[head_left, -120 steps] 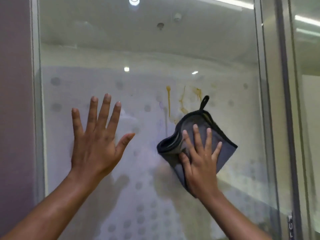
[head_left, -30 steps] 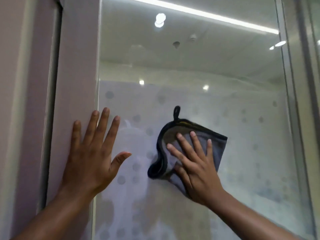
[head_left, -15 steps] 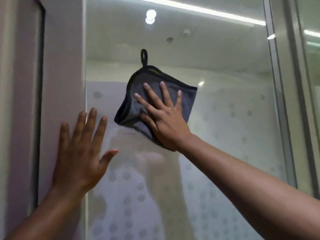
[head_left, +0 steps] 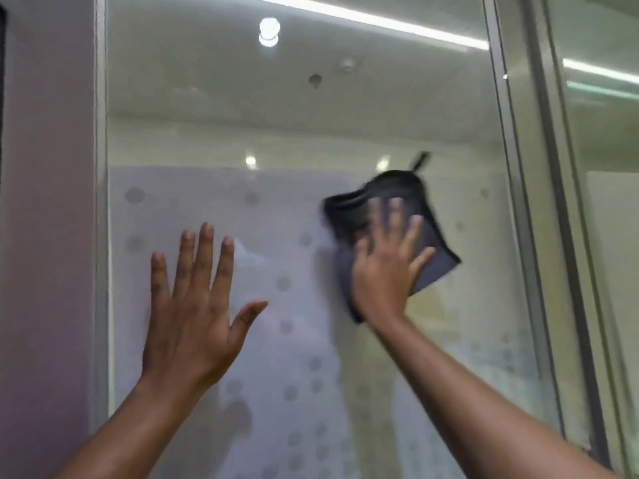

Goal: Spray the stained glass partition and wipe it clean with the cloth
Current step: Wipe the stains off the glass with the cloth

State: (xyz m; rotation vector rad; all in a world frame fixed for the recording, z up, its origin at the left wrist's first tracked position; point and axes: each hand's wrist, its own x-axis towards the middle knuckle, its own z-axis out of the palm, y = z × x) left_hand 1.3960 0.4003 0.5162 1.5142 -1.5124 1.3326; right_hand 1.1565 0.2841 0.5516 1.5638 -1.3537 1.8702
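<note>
A person's right hand (head_left: 383, 267) pressed a dark grey cloth (head_left: 428, 236) flat against the glass partition (head_left: 294, 209), fingers spread wide over the fabric and blurred by motion. The cloth sat toward 2 o'clock in the head view, its small hanging loop (head_left: 421, 160) pointing up toward 12 o'clock and its lower corner trailing toward 4 o'clock. The left hand (head_left: 195, 312) lay open on the glass at about 8 o'clock from the cloth, well apart from it, palm against the pane, four fingers fanned upward and the thumb splayed toward 3 o'clock; it held nothing. The lower part of the partition carried a frosted film (head_left: 276, 375) dotted with pale grey circles, while the upper part was clear and mirrored ceiling lights (head_left: 269, 32). A metal frame (head_left: 525, 236) ran down the pane's edge at 3 o'clock, and a mauve wall (head_left: 45, 236) bordered it at 9 o'clock. Faint yellowish smearing showed on the glass just below the cloth.
</note>
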